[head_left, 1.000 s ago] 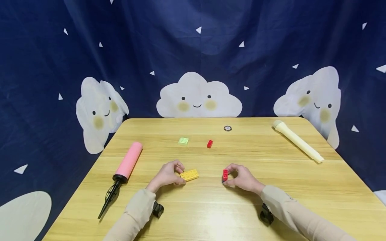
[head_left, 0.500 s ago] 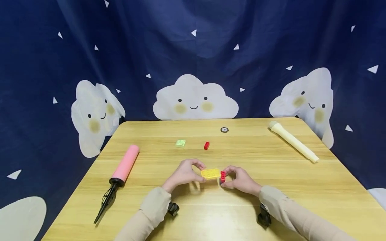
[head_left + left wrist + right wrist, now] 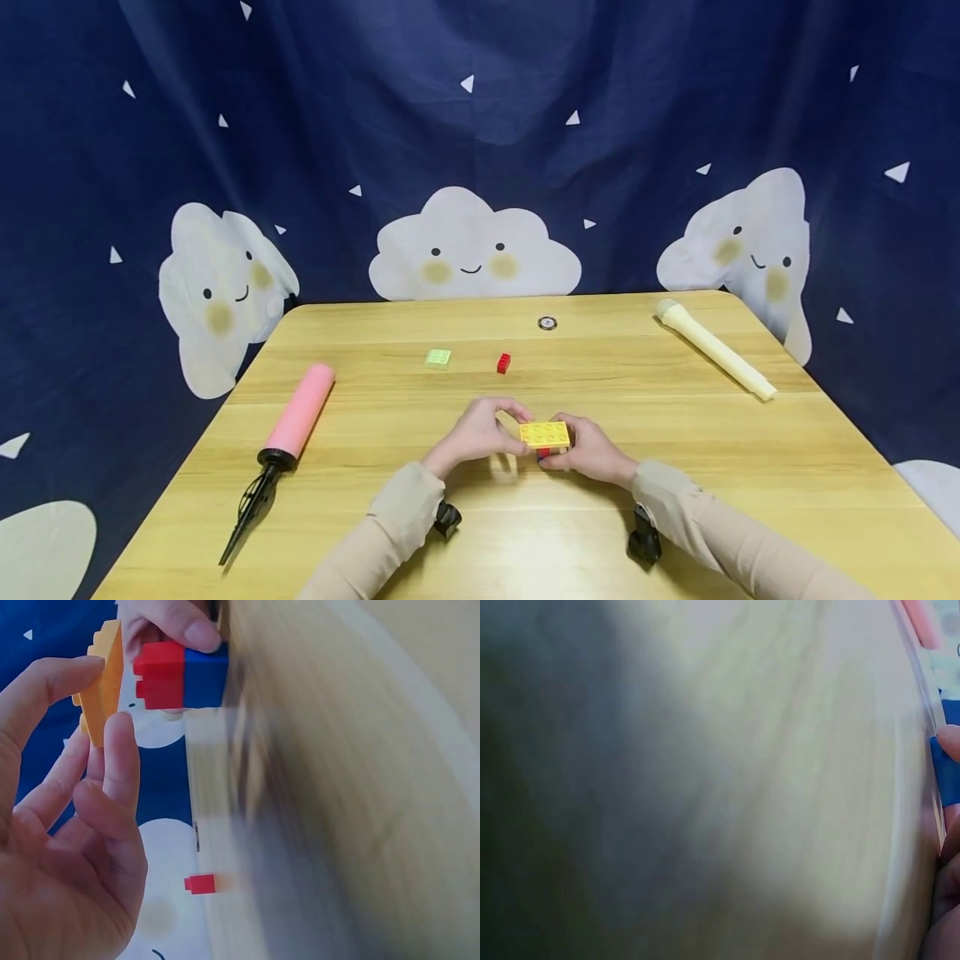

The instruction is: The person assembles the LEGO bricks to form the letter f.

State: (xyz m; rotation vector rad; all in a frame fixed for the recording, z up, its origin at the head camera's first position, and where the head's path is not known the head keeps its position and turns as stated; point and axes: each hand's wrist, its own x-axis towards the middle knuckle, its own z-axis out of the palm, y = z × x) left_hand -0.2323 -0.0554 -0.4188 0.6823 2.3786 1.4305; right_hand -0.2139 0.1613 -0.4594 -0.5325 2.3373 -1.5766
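Observation:
My left hand (image 3: 480, 432) pinches a yellow toy brick (image 3: 544, 434) by its left end, studs upward. In the left wrist view a red brick (image 3: 163, 675) is stacked on a blue brick (image 3: 204, 679), and a narrow gap separates its studs from the yellow one. The fingers of my right hand (image 3: 594, 452) grip this red-and-blue stack at the table surface. From the head view the yellow brick covers most of the stack. Only part of the blue brick (image 3: 946, 776) shows at the right wrist view's edge.
Farther back lie a small red brick (image 3: 503, 363), a pale green brick (image 3: 438, 358) and a round black-and-white disc (image 3: 547, 323). A pink hand pump (image 3: 302, 412) lies at the left of the wooden table (image 3: 390, 367), a cream toy microphone (image 3: 716, 350) at the right.
My left hand has carried the yellow brick rightward until it hangs over the red-and-blue stack. My right hand keeps its grip there. The head view has turned slightly to the right.

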